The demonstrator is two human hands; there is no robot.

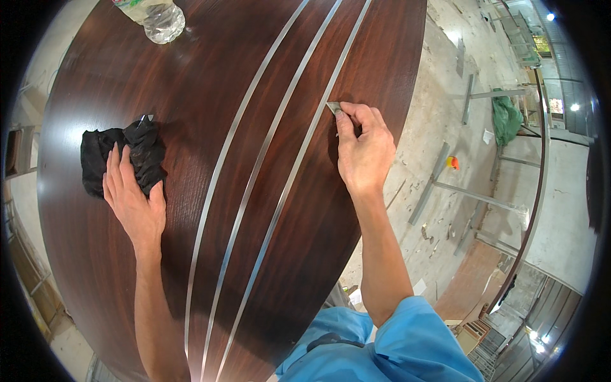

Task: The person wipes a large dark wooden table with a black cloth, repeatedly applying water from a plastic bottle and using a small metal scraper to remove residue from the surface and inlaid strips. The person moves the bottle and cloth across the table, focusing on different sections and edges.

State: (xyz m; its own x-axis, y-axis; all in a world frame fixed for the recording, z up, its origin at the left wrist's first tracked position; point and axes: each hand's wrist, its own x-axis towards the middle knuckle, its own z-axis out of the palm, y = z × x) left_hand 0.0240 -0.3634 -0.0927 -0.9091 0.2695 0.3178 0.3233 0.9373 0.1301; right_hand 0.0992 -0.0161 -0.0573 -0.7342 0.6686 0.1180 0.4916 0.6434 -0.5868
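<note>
My left hand [135,200] lies with stretched fingers on a crumpled black cloth [145,145], on the left part of a dark brown wood-grain panel [191,83]. Between thumb and fingers, my right hand [364,146] pinches a small, thin, greyish blade-like piece [333,107]. Its pointed corner meets the rightmost silver strip [299,165] on the panel. Two more silver strips, a middle one [258,162] and a left one [223,162], run alongside it down the panel's length. My fingers cover most of the small piece.
A clear plastic bottle [164,24] is on the panel at the far left. Right of the panel's edge, metal frame bars [429,184], an orange-yellow object [452,163] and a green bag [506,121] are on the pale, littered floor [445,83].
</note>
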